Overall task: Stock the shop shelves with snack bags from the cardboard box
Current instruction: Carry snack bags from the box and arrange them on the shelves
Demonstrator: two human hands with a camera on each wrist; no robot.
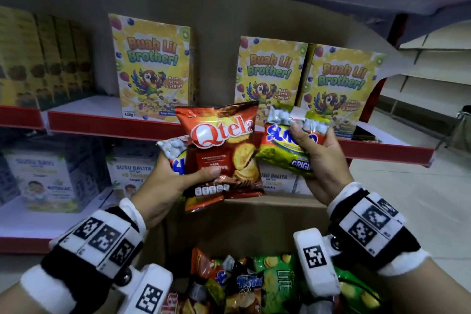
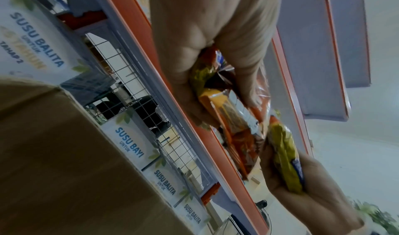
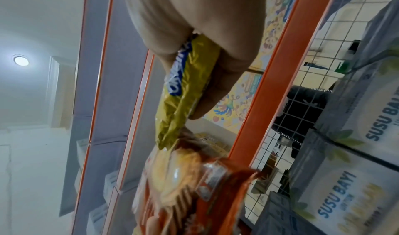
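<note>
My left hand [image 1: 173, 181] grips a red Qtela chip bag [image 1: 224, 145] with a second yellow-green bag [image 1: 173, 150] tucked behind it, thumb across the front. Beside it, my right hand [image 1: 316, 158] pinches another yellow-green snack bag [image 1: 288, 150] by its upper part. Both are raised in front of the red-edged shelf [image 1: 109, 122]. In the left wrist view the red bag [image 2: 237, 119] sits in my left hand [image 2: 207, 78]. The right wrist view has the yellow-green bag [image 3: 183, 92] between my fingers [image 3: 220, 78]. Below, the open cardboard box [image 1: 244, 219] holds several more bags [image 1: 257, 283].
Yellow cereal boxes [image 1: 153, 69] stand on the upper shelf, with a gap between them. White milk-powder boxes [image 1: 46, 178] fill the lower shelf [image 1: 30, 234]. Pale floor [image 1: 407, 211] and empty shelving [image 1: 433, 64] lie to the right.
</note>
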